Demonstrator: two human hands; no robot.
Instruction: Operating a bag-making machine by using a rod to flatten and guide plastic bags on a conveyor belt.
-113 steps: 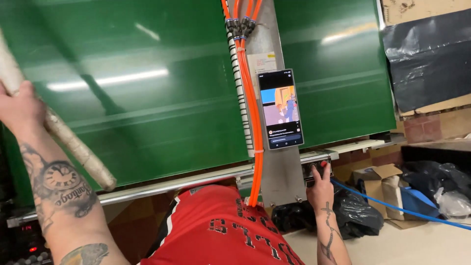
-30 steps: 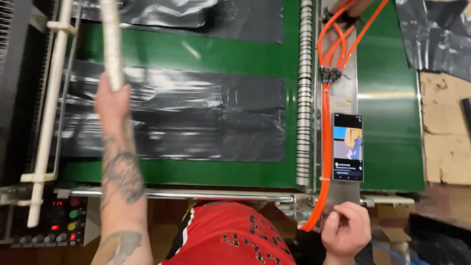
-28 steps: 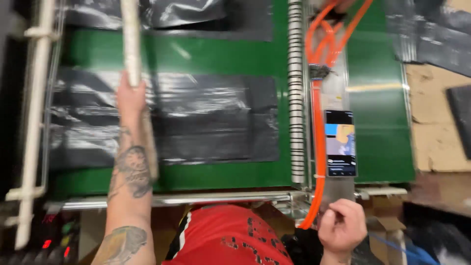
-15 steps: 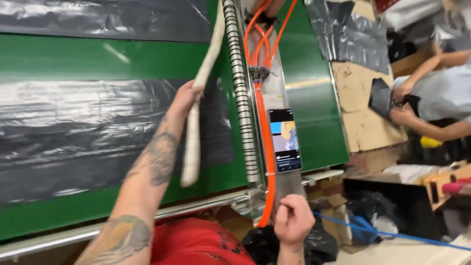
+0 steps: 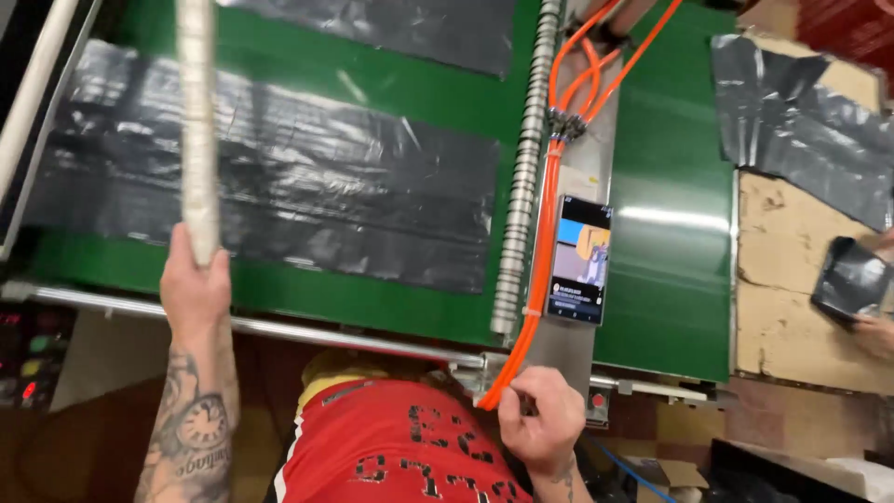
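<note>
A green worktop [image 5: 279, 56] carries a flat black plastic sheet [image 5: 307, 186]. Over its left part stands a long pale tube [image 5: 197, 121], the left hand [image 5: 194, 289] wrapped tight around its near end. The right hand [image 5: 545, 419], fisted, rests by the orange hoses [image 5: 545, 242] under a lit phone [image 5: 578, 259].

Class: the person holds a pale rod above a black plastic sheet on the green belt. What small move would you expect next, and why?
Probably lowering the pale rod onto the black plastic sheet: the left hand grips its near end, holding it over the sheet, which lies flat on the green belt. The right hand rests at the machine's edge.
</note>
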